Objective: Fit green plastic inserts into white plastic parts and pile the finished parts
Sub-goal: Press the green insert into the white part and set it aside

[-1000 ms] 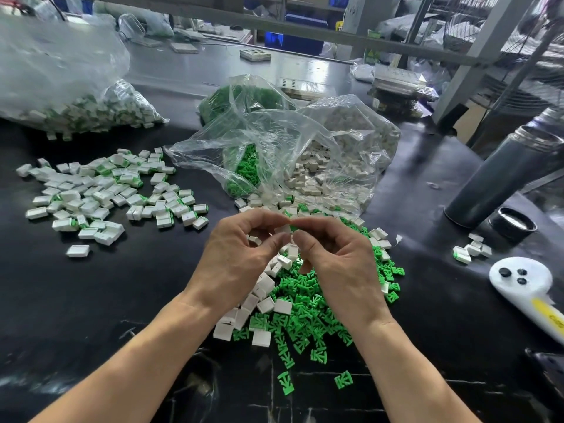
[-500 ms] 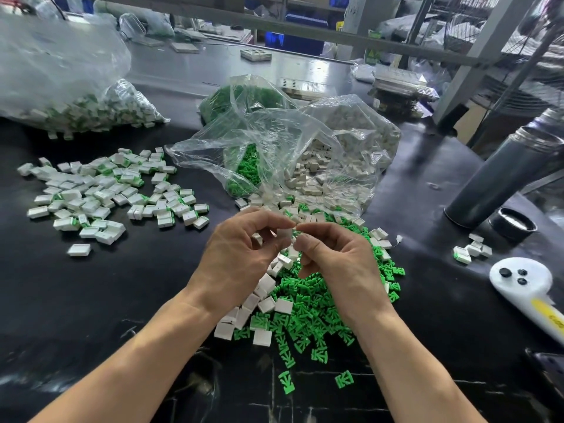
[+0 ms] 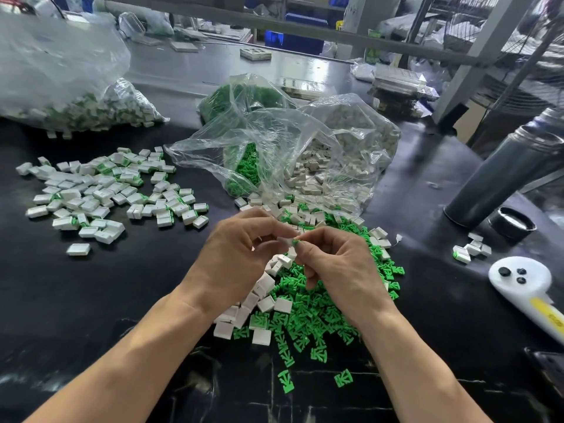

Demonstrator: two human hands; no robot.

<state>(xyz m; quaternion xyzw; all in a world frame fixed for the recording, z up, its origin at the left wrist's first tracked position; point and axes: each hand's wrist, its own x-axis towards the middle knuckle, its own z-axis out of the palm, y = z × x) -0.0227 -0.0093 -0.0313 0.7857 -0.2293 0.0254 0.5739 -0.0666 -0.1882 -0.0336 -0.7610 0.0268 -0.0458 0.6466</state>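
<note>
Tabletop [image 3: 91,300]: black, smooth, scuffed with pale marks. Bags [image 3: 274,141]: clear, crinkled, glossy plastic film. Inserts [image 3: 317,312]: bright green moulded plastic. Parts [image 3: 91,196]: white, smooth, matt plastic. Flask [image 3: 500,175]: dark grey metal, dull sheen. Controller [image 3: 518,279]: white glossy plastic.

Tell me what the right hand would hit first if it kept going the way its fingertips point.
The right hand pinches a green insert and points left, toward the white part held by the left hand. It would likely meet that part first; they look nearly touching.
</note>
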